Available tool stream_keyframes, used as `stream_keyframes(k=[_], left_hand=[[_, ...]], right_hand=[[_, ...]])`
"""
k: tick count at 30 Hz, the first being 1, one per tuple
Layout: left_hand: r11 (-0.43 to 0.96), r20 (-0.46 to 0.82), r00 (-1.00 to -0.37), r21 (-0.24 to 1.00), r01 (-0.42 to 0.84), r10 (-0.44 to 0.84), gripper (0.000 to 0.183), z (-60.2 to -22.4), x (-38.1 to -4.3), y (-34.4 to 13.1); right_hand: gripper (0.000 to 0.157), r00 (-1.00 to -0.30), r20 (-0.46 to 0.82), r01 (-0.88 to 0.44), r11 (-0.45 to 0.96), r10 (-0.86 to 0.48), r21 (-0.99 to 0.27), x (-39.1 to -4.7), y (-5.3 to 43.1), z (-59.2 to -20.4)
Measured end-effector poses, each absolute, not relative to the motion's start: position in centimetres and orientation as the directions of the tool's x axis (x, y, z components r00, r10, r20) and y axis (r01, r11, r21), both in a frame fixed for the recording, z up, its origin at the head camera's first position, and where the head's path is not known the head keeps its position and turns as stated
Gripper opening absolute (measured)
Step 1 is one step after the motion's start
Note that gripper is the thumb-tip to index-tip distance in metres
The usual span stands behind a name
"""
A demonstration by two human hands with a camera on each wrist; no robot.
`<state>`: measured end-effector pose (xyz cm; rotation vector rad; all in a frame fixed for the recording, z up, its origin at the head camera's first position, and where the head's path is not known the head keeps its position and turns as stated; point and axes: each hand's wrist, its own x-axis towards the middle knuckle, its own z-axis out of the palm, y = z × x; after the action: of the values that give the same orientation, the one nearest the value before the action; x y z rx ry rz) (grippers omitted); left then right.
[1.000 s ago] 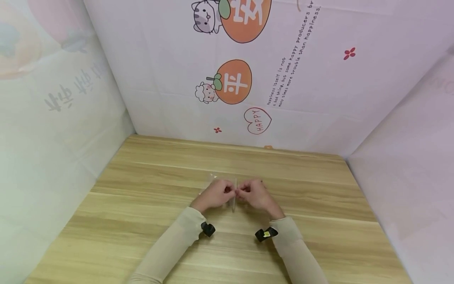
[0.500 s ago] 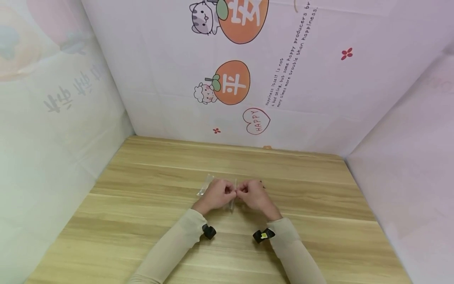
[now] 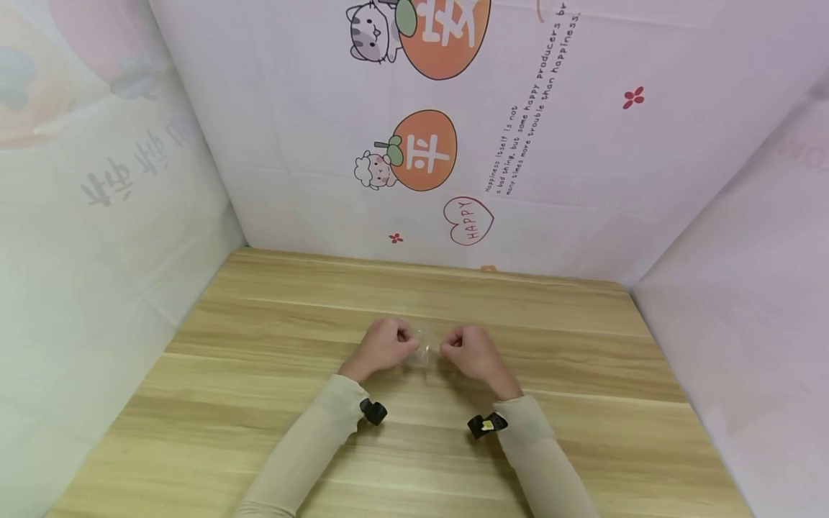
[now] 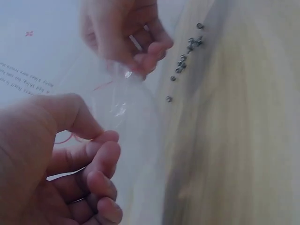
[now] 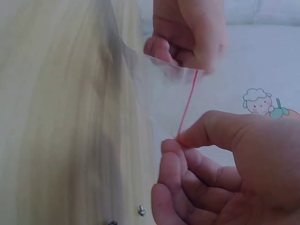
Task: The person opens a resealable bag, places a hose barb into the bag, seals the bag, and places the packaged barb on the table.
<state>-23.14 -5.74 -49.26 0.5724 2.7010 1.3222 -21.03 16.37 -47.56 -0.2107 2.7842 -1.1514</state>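
A clear zip-lock bag (image 3: 423, 353) spans the gap between my two hands above the wooden table. My left hand (image 3: 381, 347) pinches one side of it between thumb and index finger, the other fingers curled. On the opposite side, the thumb and index finger of my right hand (image 3: 476, 352) grip the bag's edge. A red line (image 5: 189, 97) along the bag runs from one hand to the other in the right wrist view. Several small metal screws (image 4: 181, 62) lie on the table near my right hand; in the head view that hand hides them.
The wooden table (image 3: 272, 316) ends at a printed white wall sheet (image 3: 311, 144) at the back. Pale sheets also stand along the left and right sides. Each of my wrists wears a black camera mount (image 3: 373, 411).
My hands met at the bag's edge before and are now apart. The left hand has shifted left, the right slightly right, with the bag stretched between them.
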Motion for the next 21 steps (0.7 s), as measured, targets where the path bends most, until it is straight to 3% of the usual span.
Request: stream_keyframes(k=[13, 21], left_hand=[[0.633, -0.070, -0.836, 0.688, 0.355, 0.545, 0.031, -47.1, -22.8, -7.9], [0.558, -0.023, -0.782, 0.714, 0.424, 0.623, 0.014, -46.7, -22.8, -7.7]], right_hand=[[0.009, -0.966, -0.086, -0.134, 0.757, -0.244, -0.640, -20.7, 17.0, -46.5], [0.014, -0.961, -0.092, -0.122, 0.702, -0.259, -0.702, -20.9, 17.4, -46.9]])
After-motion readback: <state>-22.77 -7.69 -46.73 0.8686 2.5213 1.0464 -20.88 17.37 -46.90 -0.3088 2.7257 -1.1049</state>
